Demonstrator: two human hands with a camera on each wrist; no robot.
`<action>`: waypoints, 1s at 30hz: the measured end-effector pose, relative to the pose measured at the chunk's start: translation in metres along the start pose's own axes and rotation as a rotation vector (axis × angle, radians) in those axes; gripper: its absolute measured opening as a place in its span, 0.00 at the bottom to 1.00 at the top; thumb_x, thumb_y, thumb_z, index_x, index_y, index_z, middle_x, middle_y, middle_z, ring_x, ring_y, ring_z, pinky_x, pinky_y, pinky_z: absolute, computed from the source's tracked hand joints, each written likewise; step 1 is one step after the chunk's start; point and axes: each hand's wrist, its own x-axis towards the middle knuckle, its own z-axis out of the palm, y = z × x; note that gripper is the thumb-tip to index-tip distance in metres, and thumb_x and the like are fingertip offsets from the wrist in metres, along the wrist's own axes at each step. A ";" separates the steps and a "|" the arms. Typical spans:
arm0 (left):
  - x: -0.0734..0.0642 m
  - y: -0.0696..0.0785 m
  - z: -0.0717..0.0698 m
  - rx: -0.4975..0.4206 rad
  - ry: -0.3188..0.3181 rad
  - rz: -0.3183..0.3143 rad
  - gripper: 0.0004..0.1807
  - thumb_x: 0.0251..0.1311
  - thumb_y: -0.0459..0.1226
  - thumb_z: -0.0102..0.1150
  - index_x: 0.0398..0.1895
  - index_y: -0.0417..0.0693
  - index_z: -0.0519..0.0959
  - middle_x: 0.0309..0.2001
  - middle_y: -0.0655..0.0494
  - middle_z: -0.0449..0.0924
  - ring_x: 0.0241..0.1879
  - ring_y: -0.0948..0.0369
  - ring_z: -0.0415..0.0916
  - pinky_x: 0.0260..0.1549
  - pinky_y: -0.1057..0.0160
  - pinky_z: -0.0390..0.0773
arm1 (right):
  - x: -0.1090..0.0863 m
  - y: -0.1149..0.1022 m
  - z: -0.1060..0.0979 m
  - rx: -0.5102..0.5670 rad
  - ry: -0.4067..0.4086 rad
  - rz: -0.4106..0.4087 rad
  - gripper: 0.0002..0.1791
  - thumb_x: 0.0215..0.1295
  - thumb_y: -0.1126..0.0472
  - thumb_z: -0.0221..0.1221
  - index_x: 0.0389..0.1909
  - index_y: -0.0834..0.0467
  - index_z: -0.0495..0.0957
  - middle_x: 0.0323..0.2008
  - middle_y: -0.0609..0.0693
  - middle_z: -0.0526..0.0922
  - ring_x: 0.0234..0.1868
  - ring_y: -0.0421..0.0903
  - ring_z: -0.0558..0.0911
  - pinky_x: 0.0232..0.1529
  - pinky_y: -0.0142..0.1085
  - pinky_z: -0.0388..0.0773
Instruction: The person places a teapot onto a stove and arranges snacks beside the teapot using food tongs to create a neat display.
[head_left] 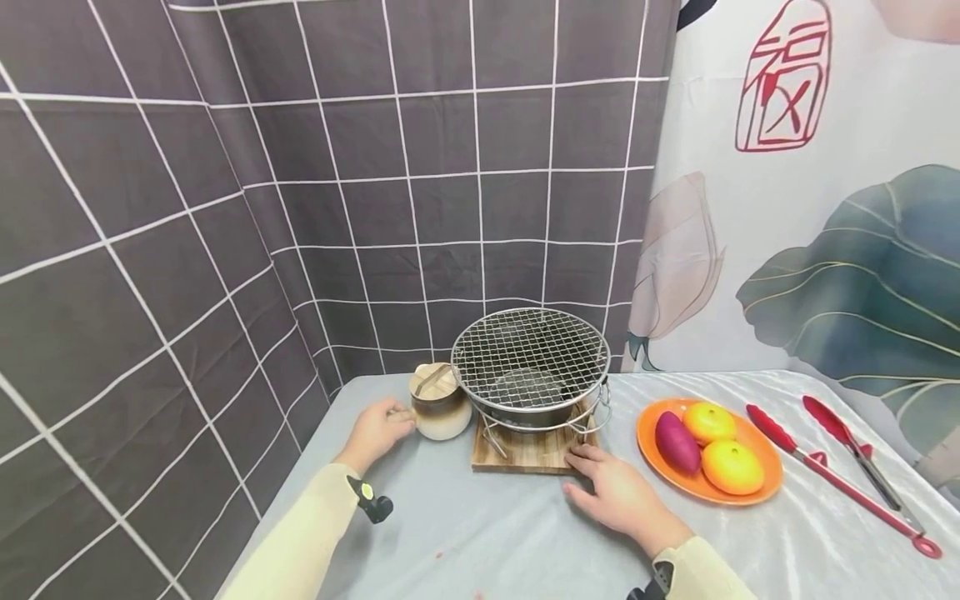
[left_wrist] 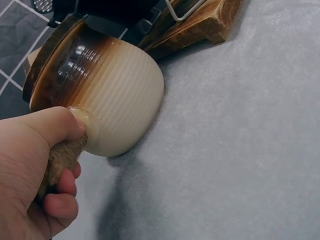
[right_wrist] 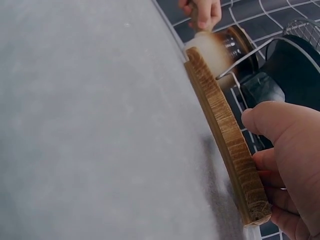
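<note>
A small ceramic pot [head_left: 442, 419], brown above and cream below with a wooden lid [head_left: 432, 383], stands on the grey cloth. My left hand [head_left: 377, 433] grips its rough brown side handle [left_wrist: 64, 159], thumb on top where the handle meets the ribbed wall. Right beside the pot, a round grill [head_left: 531, 367] with a wire mesh top rests on wire legs over a wooden board [head_left: 528, 450]. The fingers of my right hand [head_left: 618, 492] touch the board's front right corner, fairly straight; in the right wrist view the thumb sits apart from the board's edge.
An orange plate [head_left: 651, 442] holds a purple sweet potato [head_left: 677, 442] and two orange fruits [head_left: 732, 467]. Farther right lie red-tipped tongs [head_left: 847, 492]. A dark tiled-pattern curtain [head_left: 360, 208] hangs close behind the grill and along the left side.
</note>
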 end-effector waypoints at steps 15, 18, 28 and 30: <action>-0.003 -0.006 0.008 -0.086 0.076 -0.002 0.12 0.55 0.42 0.71 0.37 0.44 0.86 0.39 0.54 0.87 0.39 0.57 0.80 0.40 0.58 0.81 | -0.003 0.000 0.000 0.029 0.006 -0.015 0.28 0.63 0.49 0.64 0.59 0.62 0.81 0.61 0.58 0.80 0.61 0.58 0.79 0.60 0.52 0.76; -0.002 -0.007 0.004 -0.098 0.095 -0.004 0.12 0.54 0.42 0.71 0.38 0.44 0.86 0.40 0.53 0.87 0.41 0.55 0.82 0.42 0.58 0.81 | -0.003 0.000 0.000 0.025 0.007 -0.016 0.27 0.63 0.49 0.65 0.58 0.62 0.82 0.61 0.57 0.80 0.61 0.58 0.80 0.60 0.52 0.77; 0.010 -0.002 -0.017 -0.113 0.097 -0.037 0.12 0.57 0.42 0.70 0.39 0.44 0.85 0.41 0.52 0.87 0.39 0.56 0.82 0.37 0.60 0.80 | -0.002 0.003 0.002 0.016 0.014 -0.012 0.27 0.63 0.48 0.65 0.58 0.60 0.82 0.61 0.57 0.80 0.60 0.57 0.80 0.59 0.51 0.77; 0.013 0.001 -0.022 -0.123 0.100 -0.033 0.12 0.57 0.41 0.70 0.39 0.43 0.85 0.40 0.51 0.87 0.39 0.56 0.82 0.38 0.60 0.80 | -0.002 0.003 0.002 0.016 0.010 -0.010 0.27 0.63 0.47 0.65 0.58 0.60 0.82 0.61 0.57 0.80 0.60 0.58 0.80 0.59 0.52 0.77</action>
